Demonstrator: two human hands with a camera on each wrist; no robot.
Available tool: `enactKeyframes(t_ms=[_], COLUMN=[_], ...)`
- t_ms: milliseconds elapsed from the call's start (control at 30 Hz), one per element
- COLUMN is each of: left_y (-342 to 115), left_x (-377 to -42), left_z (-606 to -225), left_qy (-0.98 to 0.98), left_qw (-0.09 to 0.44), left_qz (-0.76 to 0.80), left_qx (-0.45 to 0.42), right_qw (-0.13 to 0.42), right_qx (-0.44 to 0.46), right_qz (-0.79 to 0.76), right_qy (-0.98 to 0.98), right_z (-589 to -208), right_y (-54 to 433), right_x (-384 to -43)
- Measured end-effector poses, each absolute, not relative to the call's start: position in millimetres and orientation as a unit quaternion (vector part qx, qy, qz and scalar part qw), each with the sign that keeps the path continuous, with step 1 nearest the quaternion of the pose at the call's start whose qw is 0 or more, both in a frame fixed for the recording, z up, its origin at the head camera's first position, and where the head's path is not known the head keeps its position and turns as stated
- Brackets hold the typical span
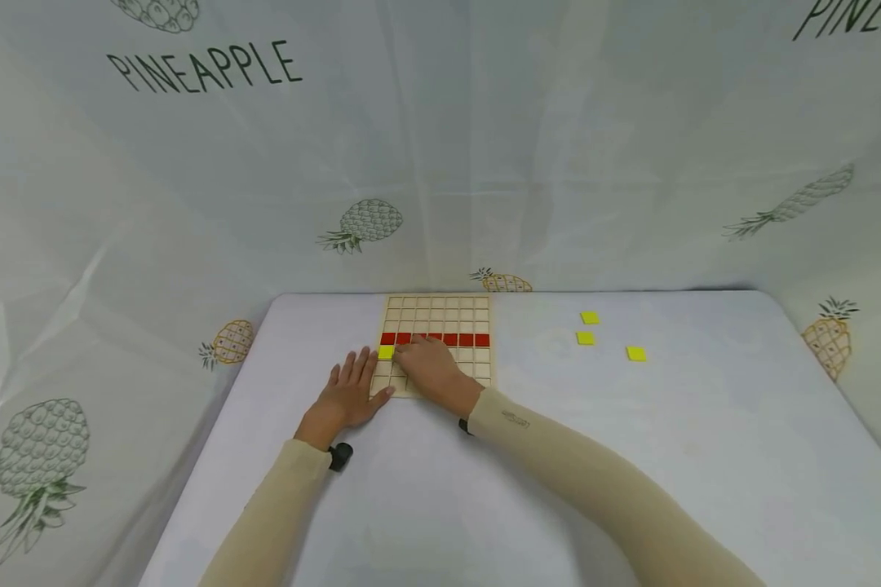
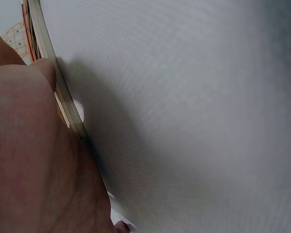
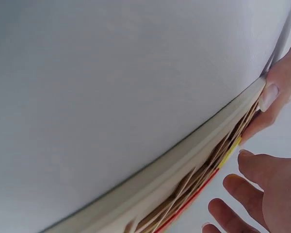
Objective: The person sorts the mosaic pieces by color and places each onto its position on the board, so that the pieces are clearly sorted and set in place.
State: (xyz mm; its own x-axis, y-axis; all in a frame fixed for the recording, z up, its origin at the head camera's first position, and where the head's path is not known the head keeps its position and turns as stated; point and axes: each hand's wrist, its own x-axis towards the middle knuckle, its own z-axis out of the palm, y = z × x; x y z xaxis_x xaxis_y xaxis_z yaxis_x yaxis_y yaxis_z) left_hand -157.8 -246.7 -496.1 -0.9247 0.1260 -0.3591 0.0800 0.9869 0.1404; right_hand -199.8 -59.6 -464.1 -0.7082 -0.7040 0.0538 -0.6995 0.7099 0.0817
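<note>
A square wooden grid board (image 1: 438,303) lies near the table's far edge. Several red tiles (image 1: 482,340) form one row across it. In the row below, a yellow tile (image 1: 386,352) occupies the leftmost cell. My left hand (image 1: 347,399) rests flat along the board's left side, fingers spread, thumb over its near left corner. Over the board is my right hand (image 1: 433,367), fingertips just right of the yellow tile and close to the red row, covering several cells. In the right wrist view this hand's fingers (image 3: 245,194) are bent a little and spaced apart, with nothing seen between them.
Three loose yellow tiles (image 1: 585,337) lie on the white table (image 1: 558,456) to the right of the board. Behind the table hangs a pale cloth (image 1: 595,163) printed with pineapples. Each wrist wears a black strapped device (image 1: 341,456).
</note>
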Motion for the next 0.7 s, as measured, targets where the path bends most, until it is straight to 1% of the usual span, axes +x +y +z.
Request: enactKeyframes(t_ms=[167,367,533,700], left_y=[-245,-247,-249,-247], left_x=[-156,-157,-157,-156], left_z=[-494,-499,-499,-498], left_qy=[0.98,0.981,0.981,0.98], left_qw=[0.179,0.172,0.173,0.173], left_qz=[0.072,0.074,0.078,0.083], left_qx=[0.053,0.055,0.052,0.054], right_qw=[0.058,0.064,0.104,0.126], right_qx=[0.388,0.383,0.382,0.363], right_qz=[-0.017,0.016,0.059,0.095], right_qy=[-0.92,-0.921,-0.916,-0.918], right_z=[-463,-459,-459,-461], right_y=[-35,-2,30,66], right_x=[-195,-189,-187,-185])
